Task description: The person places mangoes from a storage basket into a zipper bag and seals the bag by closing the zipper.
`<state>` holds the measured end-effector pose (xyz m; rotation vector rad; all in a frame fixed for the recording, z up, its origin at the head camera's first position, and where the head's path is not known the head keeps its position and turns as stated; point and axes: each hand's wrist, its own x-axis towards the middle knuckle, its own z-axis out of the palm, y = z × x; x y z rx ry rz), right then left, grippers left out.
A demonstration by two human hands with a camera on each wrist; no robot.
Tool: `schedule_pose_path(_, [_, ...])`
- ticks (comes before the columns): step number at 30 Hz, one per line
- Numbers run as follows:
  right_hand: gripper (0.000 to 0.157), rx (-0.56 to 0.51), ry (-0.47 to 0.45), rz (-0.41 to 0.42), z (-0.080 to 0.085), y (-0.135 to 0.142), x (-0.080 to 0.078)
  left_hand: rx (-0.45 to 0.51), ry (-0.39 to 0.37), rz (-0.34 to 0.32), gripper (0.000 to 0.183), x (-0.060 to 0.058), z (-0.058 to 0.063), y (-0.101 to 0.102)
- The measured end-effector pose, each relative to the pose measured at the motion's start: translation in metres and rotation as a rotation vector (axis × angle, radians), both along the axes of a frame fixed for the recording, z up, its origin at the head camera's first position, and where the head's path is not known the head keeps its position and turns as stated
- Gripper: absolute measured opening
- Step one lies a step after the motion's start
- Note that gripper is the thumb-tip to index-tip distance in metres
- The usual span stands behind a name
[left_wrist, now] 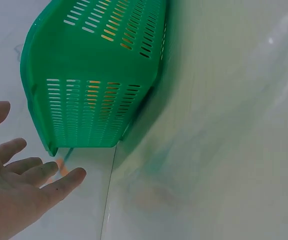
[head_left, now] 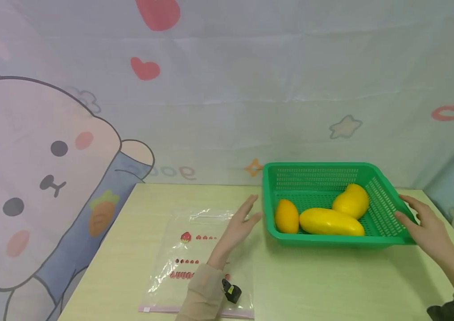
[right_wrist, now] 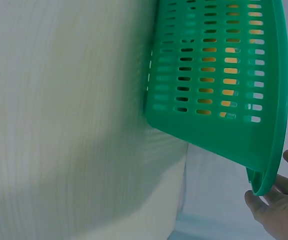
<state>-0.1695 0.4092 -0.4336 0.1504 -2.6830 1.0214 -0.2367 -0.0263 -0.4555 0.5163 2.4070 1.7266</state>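
A green plastic basket (head_left: 331, 240) with slotted sides stands at the back right of the table. Inside it lie a yellow mango-shaped fruit (head_left: 351, 203), a long yellow fruit (head_left: 331, 222) and a smaller orange-yellow fruit (head_left: 287, 217). My left hand (head_left: 240, 229) is held just off the basket's left side, fingers spread and empty; the left wrist view shows them apart from the rim. At the opposite end, my right hand (head_left: 429, 227) has its loosely spread fingers right at the rim. In the right wrist view its fingertips (right_wrist: 254, 202) overlap the end lip.
A clear zip bag (head_left: 163, 285) with strawberry prints lies flat on the pale wooden table (head_left: 311, 285), partly under my left forearm. Behind the table hangs a printed cloth (head_left: 251, 89) with a cartoon figure and hearts.
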Motion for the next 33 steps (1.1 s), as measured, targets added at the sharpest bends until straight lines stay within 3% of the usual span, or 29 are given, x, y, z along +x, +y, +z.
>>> schedule_pose_path(4, [0.059,-0.007,-0.029,-0.013,0.0,0.005,-0.005,0.017,-0.038,0.003,0.055,-0.005,-0.002,0.003])
schedule_pose_path(10, [0.061,0.01,-0.062,-0.02,0.003,0.005,-0.012,0.14,-0.117,-0.012,0.059,-0.011,-0.003,0.004])
schedule_pose_path(16, [0.063,0.043,-0.089,-0.022,0.001,0.008,-0.021,0.183,-0.138,-0.024,0.06,-0.016,-0.005,0.007])
schedule_pose_path(24, [0.069,0.032,-0.179,-0.122,-0.012,0.022,-0.031,0.207,-0.155,-0.054,0.061,-0.022,-0.006,0.022])
schedule_pose_path(29, [0.072,-0.029,-0.249,-0.077,-0.005,0.023,-0.034,0.225,-0.162,-0.062,0.061,-0.025,-0.007,0.028])
schedule_pose_path(33, [0.069,-0.008,-0.267,-0.031,0.004,0.021,-0.037,0.231,-0.164,-0.055,0.061,-0.027,-0.004,0.03])
